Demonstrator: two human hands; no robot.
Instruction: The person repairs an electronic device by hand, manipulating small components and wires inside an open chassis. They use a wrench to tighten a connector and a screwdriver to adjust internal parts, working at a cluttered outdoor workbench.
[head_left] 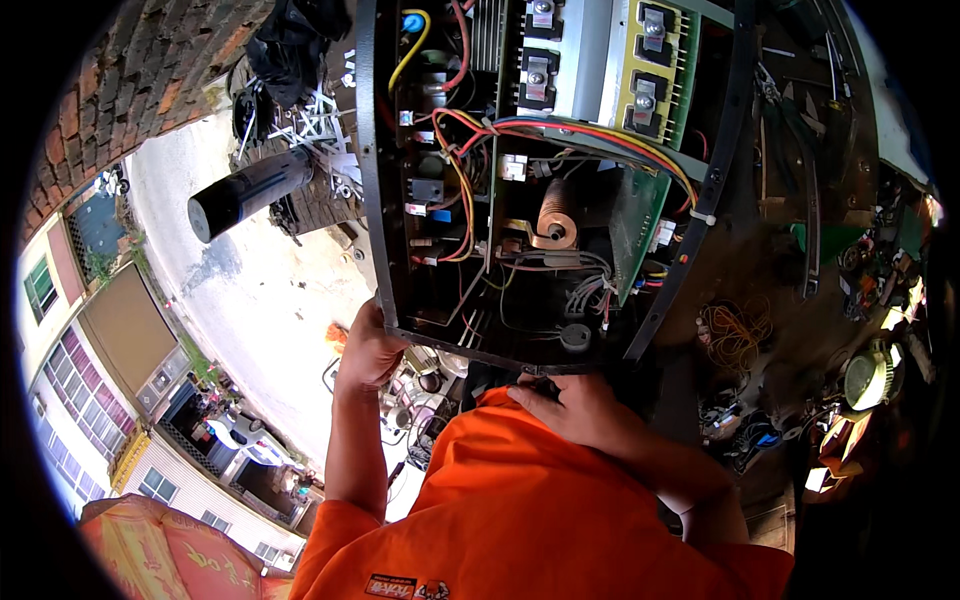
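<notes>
In front of my body is an open black metal case point(367, 150) full of electronics. It contains a copper-coloured coil point(557, 215), a green circuit board point(640, 230), a bundle of coloured wires point(570, 122) and pale metal heat sinks point(593, 60) carrying screwed-down black parts. My left hand point(370, 352) is closed round the near left corner of the case. At the middle of the near edge, my right hand point(585, 408) grips the case, its thumb below the rim and its other fingers partly hidden.
A dark cylinder point(245, 195) lies at the left by loose metal strips point(320, 125). Coiled orange wire point(735, 330) sits on the right among scattered parts. Hand tools point(790, 120) lie at the upper right. Beyond a brick wall point(120, 90) is a bright road point(270, 300).
</notes>
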